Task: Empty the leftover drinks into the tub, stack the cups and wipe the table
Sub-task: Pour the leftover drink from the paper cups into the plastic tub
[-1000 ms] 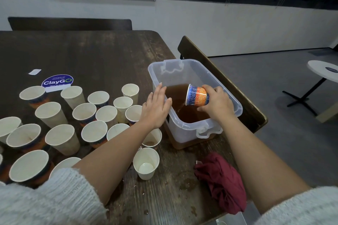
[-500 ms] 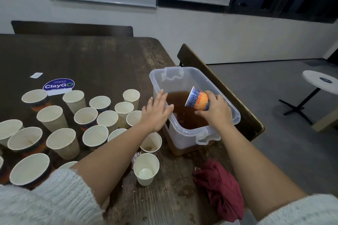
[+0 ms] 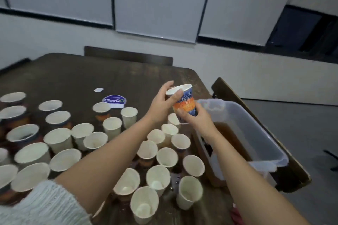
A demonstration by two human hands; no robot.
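A blue and orange paper cup is held upright above the table, left of the tub. My right hand grips its lower part from below. My left hand holds its rim, fingers curled over the top edge. The clear plastic tub stands at the table's right edge with brown liquid in it. Several paper cups stand open side up across the dark wooden table, some with a little liquid at the bottom.
A round ClayGo sticker and a small white label lie on the table beyond the cups. A wooden chair back stands behind the tub. A corner of the red cloth shows at the lower right.
My right hand lifted the cup out of the tub and turned it upright. My left hand left the tub's rim and took hold of the cup's rim. The view swung left.
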